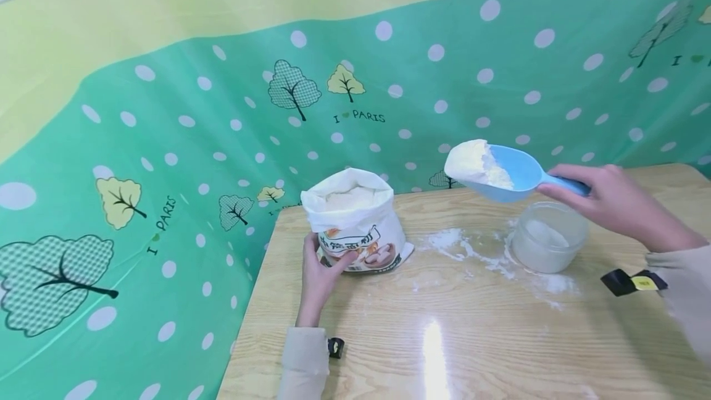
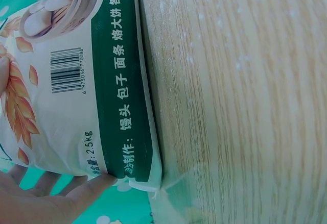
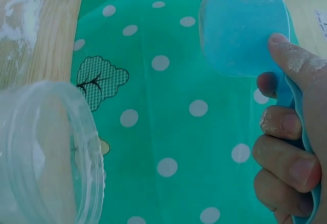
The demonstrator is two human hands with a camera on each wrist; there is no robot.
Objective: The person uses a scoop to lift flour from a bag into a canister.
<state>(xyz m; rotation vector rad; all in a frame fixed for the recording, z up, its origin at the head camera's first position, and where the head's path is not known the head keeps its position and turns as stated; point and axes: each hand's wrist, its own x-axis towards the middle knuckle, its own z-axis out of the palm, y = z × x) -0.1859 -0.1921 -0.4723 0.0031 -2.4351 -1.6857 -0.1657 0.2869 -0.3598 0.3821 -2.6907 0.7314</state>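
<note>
Holding the light-blue plastic scoop (image 1: 521,168) in the air, your right hand (image 1: 616,202) wraps its fingers closely around the handle, leaving no slack, with the thumb laid forward along it toward the bowl. The scoop's long axis runs roughly left to right in the head view: its mouth points left, the handle end points right into your palm, and the mouth sits a little higher than the handle end. A heap of white powder (image 1: 472,162) fills the mouth end. You have the scoop above the pale wood-grain table (image 1: 383,338), near the round, clear plastic jar (image 1: 547,249) and apart from it. That jar stands upright, mouth up, with white powder inside.

Your left hand (image 1: 321,276) steadies the white printed flour bag (image 1: 358,227), parted just enough to span its lower left side, thumb on the front and fingers round the side. The bag stands upright, its long axis vertical, its gaping top facing up and its printed front toward you. Spilled white powder (image 1: 447,239) lies between bag and jar. Behind hangs a green, white-dotted cloth (image 1: 183,221) printed with trees.
</note>
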